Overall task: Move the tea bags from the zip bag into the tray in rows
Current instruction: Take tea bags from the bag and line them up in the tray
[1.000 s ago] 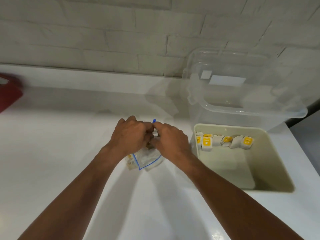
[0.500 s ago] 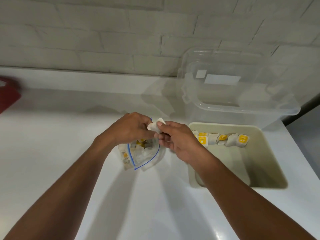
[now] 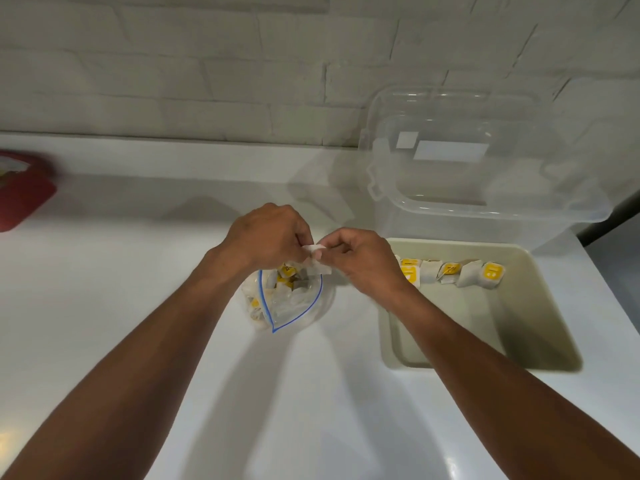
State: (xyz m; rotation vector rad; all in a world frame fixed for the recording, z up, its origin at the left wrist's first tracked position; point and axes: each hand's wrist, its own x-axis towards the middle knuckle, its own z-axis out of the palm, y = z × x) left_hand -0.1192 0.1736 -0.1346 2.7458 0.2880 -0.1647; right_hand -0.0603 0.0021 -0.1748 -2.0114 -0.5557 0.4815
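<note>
A clear zip bag [image 3: 294, 306] with a blue seal stands open on the white counter, holding several tea bags with yellow tags. Just above its mouth, my left hand [image 3: 273, 237] and my right hand [image 3: 360, 261] both pinch one white tea bag [image 3: 317, 259]. To the right lies the beige tray [image 3: 533, 341]. A row of several tea bags [image 3: 450, 273] lines its far wall; my right wrist hides the row's left end.
A clear plastic storage box [image 3: 485, 174] stands behind the tray against the white brick wall. A red container [image 3: 24, 192] sits at the far left of the white counter [image 3: 104, 306].
A tea bag has come up out of the zip bag. Both hands, earlier close together at the bag's mouth, now hold the tea bag between them just above it.
</note>
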